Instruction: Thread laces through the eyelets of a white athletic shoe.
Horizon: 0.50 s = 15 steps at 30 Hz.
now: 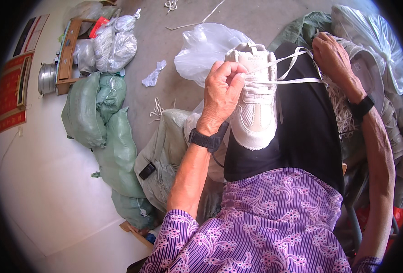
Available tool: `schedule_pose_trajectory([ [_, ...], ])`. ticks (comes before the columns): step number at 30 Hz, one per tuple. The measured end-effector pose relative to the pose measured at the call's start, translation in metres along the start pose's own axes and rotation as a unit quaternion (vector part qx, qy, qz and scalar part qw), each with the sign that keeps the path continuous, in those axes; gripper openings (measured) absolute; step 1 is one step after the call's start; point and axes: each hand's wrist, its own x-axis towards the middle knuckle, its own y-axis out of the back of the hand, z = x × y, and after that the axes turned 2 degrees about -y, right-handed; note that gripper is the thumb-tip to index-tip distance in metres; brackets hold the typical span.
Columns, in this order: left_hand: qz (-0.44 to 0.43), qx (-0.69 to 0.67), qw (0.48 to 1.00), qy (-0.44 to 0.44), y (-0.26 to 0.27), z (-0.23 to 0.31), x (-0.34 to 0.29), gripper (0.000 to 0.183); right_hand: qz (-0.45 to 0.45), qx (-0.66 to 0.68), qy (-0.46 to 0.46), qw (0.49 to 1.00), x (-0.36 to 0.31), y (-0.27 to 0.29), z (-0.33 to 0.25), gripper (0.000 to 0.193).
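A white and beige sneaker (255,116) lies on my black-trousered thighs, its toe toward me and its tongue pointing away. My left hand (223,94) is closed at the left side of the eyelets, thumb and forefinger pinching the white shoelace. From there the shoelace (297,81) runs across the shoe in long loose loops to the right. My right hand (332,59) is raised off to the right, its fingers curled around the lace's far part; its fingertips are partly hidden. Both wrists wear black bands.
Green woven sacks (115,141) line the left wall, beside a wooden cabinet (69,50) topped with bagged white bundles. A clear plastic bag (206,50) lies on the floor beyond the shoe. More pale shoes and loose laces (345,113) are heaped at my right, near a big plastic bag (370,41).
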Motion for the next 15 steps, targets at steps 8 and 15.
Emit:
schedule_pose_trajectory([
  [8, -0.034, -0.007, 0.999, 0.004, 0.005, 0.007, 0.002, 0.008, -0.018, -0.033, -0.048, 0.998, 0.001, 0.009, -0.002, 0.008],
  [15, -0.124, -0.019, 0.991, 0.048, -0.015, 0.033, 0.015, 0.016, 0.022, 0.115, 0.076, 0.99, -0.006, 0.036, -0.041, 0.012],
])
